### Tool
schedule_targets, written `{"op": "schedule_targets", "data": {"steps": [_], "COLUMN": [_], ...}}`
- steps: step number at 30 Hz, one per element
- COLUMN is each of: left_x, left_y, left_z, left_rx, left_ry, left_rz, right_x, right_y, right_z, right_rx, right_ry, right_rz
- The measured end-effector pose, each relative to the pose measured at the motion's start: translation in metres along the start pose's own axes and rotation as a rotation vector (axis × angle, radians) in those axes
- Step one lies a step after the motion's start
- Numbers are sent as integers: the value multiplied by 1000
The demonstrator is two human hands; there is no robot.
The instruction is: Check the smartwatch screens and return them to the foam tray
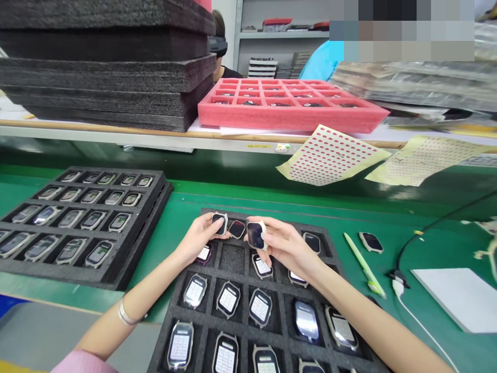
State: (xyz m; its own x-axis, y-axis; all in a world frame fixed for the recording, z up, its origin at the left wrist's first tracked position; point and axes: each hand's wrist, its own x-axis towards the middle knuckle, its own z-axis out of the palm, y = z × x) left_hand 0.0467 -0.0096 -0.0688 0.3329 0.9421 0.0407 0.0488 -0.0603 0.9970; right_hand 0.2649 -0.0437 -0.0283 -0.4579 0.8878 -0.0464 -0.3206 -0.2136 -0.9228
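The left hand [202, 234] pinches a silver-rimmed, dark-faced square watch [221, 228]; the right hand [285, 241] grips a cream-cased, dark-faced square watch [255, 237] by its side — both over the far end of a black foam compartment tray [232, 259] on the green counter [186, 199]. Both are probably light, stiff and slick-faced — best held by the edges.

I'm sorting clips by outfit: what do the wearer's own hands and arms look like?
Left hand and right hand are ungloved. The left arm has a silvery bangle and a pink sleeve ending near the elbow. The right arm shows no sleeve or jewellery.
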Motion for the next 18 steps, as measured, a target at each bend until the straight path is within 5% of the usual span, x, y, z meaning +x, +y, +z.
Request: {"op": "schedule_targets", "data": {"steps": [5,18], "left_x": [-9,-19], "left_y": [8,5], "left_z": [11,12], "left_rx": [-423,9], "left_ry": [-21,98], "left_rz": [-167,19], "right_x": [0,-2], "right_y": [1,7], "right_z": [1,2], "right_rx": [43,51], "right_ry": [-62,-80], "right_rz": [57,101]}}
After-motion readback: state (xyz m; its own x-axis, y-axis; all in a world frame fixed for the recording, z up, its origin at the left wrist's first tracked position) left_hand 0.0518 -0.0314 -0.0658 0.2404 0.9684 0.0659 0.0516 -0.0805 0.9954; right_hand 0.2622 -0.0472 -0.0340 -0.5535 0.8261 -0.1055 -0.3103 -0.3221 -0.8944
